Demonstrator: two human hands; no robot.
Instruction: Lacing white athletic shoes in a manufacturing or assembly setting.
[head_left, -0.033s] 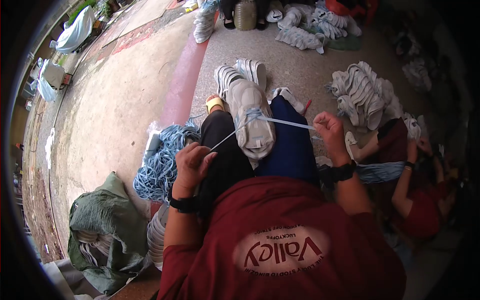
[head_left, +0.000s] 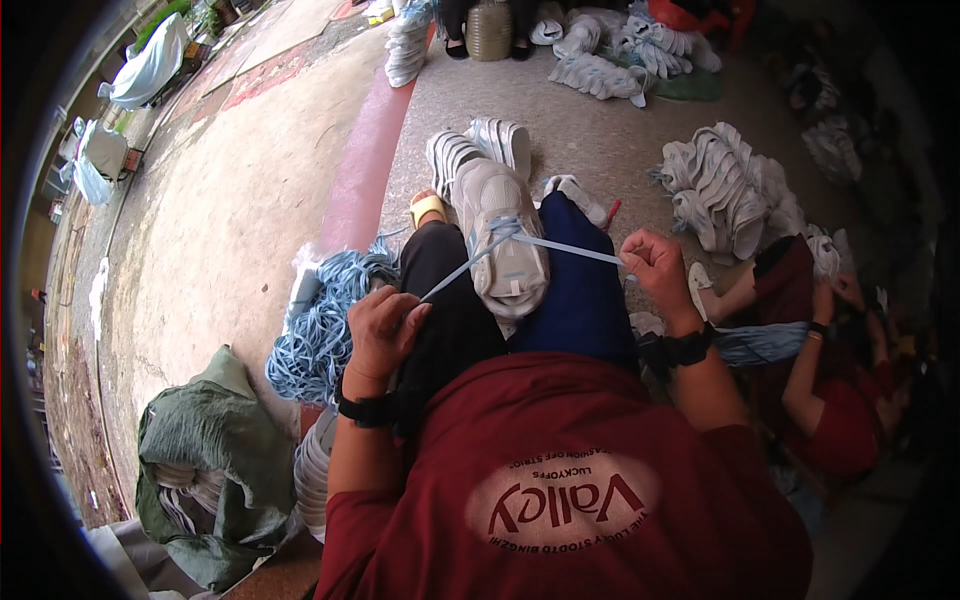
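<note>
Between my knees a pale grey-white shoe rests with its heel toward me. A light blue shoelace crosses over its tongue, and its two ends stretch out to either side, looking taut. Over my left thigh, my left hand pinches one end, which slants down from the shoe. Farther right, my right hand is closed on the other end in a pinch between thumb and fingers. Both hands are apart from the shoe, joined to it only by the lace.
At my left lies a tangled heap of blue laces, with a green sack nearer. Nested shoes stand beyond the shoe, and a larger pile of shoes lies to the right. A co-worker in a red shirt sits at the right.
My right hand has shifted slightly left and the lace's right stretch is a little shorter. My left hand has hardly moved.
</note>
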